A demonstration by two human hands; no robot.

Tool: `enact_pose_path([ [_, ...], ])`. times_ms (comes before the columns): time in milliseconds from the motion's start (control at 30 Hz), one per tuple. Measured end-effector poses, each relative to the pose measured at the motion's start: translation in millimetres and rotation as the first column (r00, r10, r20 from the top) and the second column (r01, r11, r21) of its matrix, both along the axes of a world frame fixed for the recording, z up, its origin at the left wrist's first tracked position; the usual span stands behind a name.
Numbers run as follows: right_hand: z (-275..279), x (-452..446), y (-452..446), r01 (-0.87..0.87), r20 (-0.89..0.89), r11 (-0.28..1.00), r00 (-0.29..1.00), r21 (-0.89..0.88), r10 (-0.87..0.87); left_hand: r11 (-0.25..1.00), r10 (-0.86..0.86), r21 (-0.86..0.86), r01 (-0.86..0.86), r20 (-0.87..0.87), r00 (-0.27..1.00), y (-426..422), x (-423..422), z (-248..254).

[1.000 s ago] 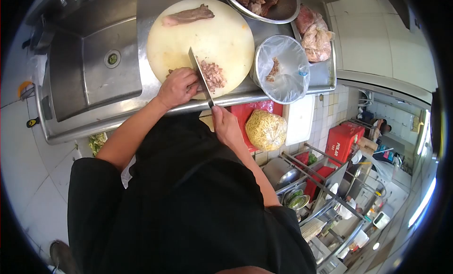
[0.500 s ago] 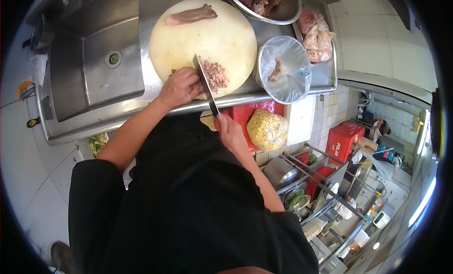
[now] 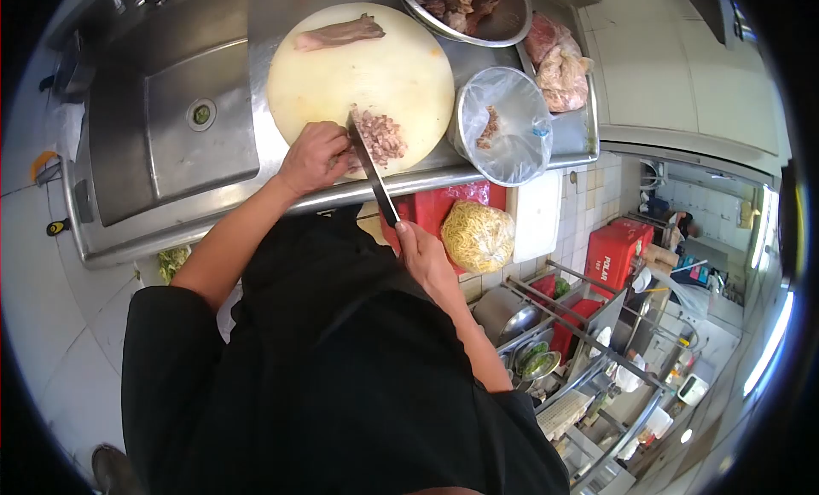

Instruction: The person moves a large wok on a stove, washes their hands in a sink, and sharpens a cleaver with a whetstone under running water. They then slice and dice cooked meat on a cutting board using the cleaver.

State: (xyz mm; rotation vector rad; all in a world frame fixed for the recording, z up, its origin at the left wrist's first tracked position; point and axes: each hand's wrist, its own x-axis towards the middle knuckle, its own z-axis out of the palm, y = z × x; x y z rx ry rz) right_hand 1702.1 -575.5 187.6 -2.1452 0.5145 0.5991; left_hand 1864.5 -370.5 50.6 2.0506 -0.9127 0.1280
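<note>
A knife (image 3: 374, 173) is in my right hand (image 3: 423, 254), which is closed round its handle beyond the steel counter's front edge. The blade reaches over the round cutting board (image 3: 367, 60), along the left side of a pile of chopped meat (image 3: 380, 137). My left hand (image 3: 316, 157) is closed at the board's lower left, beside the blade, its fingers curled over a piece of meat that is mostly hidden. A longer strip of meat (image 3: 339, 34) lies at the back of the board.
Right of the board stand a plastic-lined container (image 3: 505, 158) with bits of meat and a metal bowl (image 3: 512, 36) of meat chunks. Bagged meat (image 3: 563, 73) lies further right. A sink (image 3: 171, 154) is at the left, bagged noodles (image 3: 478, 236) below the counter.
My right hand has moved down and slightly right, drawing the knife back towards me. My left hand has shifted slightly left. The whole view has shifted a little.
</note>
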Motion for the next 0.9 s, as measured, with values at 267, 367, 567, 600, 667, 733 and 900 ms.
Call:
enact_pose_path([
  [267, -52, 46, 20, -0.009, 0.082, 1.0, 0.997, -0.02, 0.01, 0.999, 0.033, -0.026, -0.032, 0.027, 0.999, 2, -1, -6],
  [367, 4, 54, 21, 0.057, -0.105, 0.997, 0.993, 0.043, -0.052, 0.998, 0.036, -0.043, -0.035, 0.033, 0.999, 4, -3, -6],
  [567, -3, 5, 16, 0.031, -0.039, 0.999, 0.999, 0.018, -0.03, 0.999, 0.043, -0.029, -0.043, 0.027, 0.999, 4, -2, -9],
  [600, -16, 4, 17, 0.028, 0.007, 0.999, 1.0, 0.021, -0.028, 0.999, 0.043, -0.034, -0.042, 0.028, 0.999, 4, -2, -12],
  [667, -44, 26, 29, -0.011, 0.087, 0.999, 0.996, -0.039, 0.014, 0.999, 0.041, -0.036, -0.041, 0.005, 0.999, 5, -6, -15],
  [733, -53, 40, 35, -0.01, 0.289, 0.998, 0.957, -0.063, 0.028, 0.998, 0.043, -0.036, -0.043, -0.009, 0.999, 6, -2, -9],
  [900, -9, 52, 30, 0.074, -0.064, 0.997, 0.995, 0.026, -0.072, 0.99, 0.015, -0.14, -0.006, 0.067, 0.998, 13, 0, -2],
])
